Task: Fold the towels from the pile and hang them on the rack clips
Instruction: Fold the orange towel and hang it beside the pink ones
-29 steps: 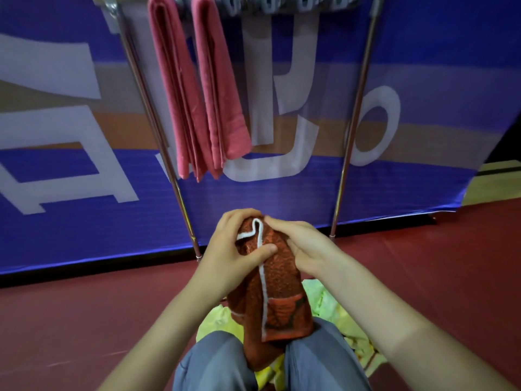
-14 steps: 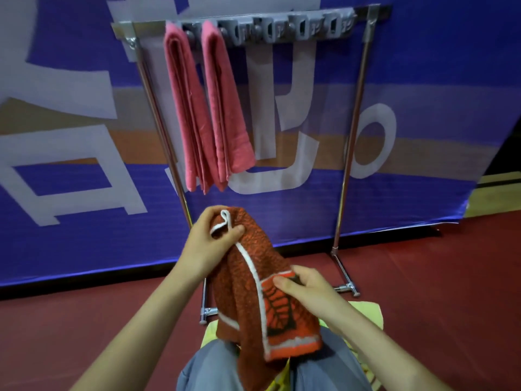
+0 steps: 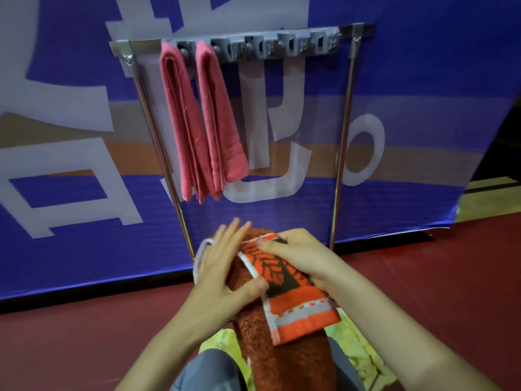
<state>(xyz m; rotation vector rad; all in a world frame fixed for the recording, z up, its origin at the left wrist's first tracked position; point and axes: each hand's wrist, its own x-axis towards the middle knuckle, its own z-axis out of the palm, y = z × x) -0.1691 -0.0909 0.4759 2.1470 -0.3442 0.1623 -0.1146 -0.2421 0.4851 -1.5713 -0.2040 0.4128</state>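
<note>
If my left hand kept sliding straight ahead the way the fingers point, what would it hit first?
Probably the rack's left pole. The left hand lies flat on the orange towel, fingers pointing up and slightly right, toward the blue banner. Depth is unclear, so it may pass the pole and meet the banner.

Lower centre: orange towel (image 3: pixel 284 328) with white trim, lying over grey-trousered knees (image 3: pixel 208 371). Left hand (image 3: pixel 225 275) flat on its left edge, fingers (image 3: pixel 234 235) spread; right hand (image 3: pixel 301 255) pinching the folded patterned end. Yellow towels (image 3: pixel 363 354) beneath on red floor (image 3: pixel 70 340). Upper centre: metal rack (image 3: pixel 345 131), grey clips (image 3: pixel 282 46), two pink towels (image 3: pixel 197 122) hanging at left. Blue banner (image 3: pixel 423 80) behind.
</note>
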